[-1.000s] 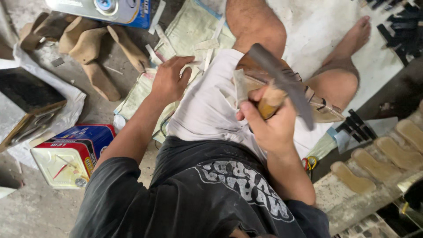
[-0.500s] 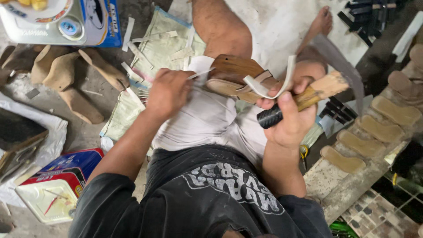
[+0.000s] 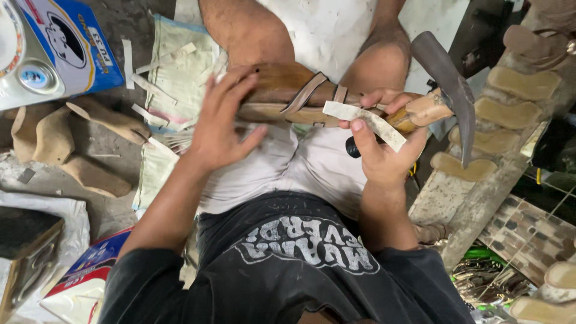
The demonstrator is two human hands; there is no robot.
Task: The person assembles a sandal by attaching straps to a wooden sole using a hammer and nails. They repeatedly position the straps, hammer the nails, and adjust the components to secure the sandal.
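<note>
Resting spread on one wooden sandal, left hand, right hand gripping one hammer, pinching one strip

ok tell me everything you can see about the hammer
The hammer has a dark, worn metal head, long and curved, tapering to a point toward the row of tan insoles. Its handle looks like pale wood with a black end showing below the palm. The right hand grips the handle, holding it crosswise above the lap, and the same fingers pinch a pale strip. Nothing else touches it.
</note>
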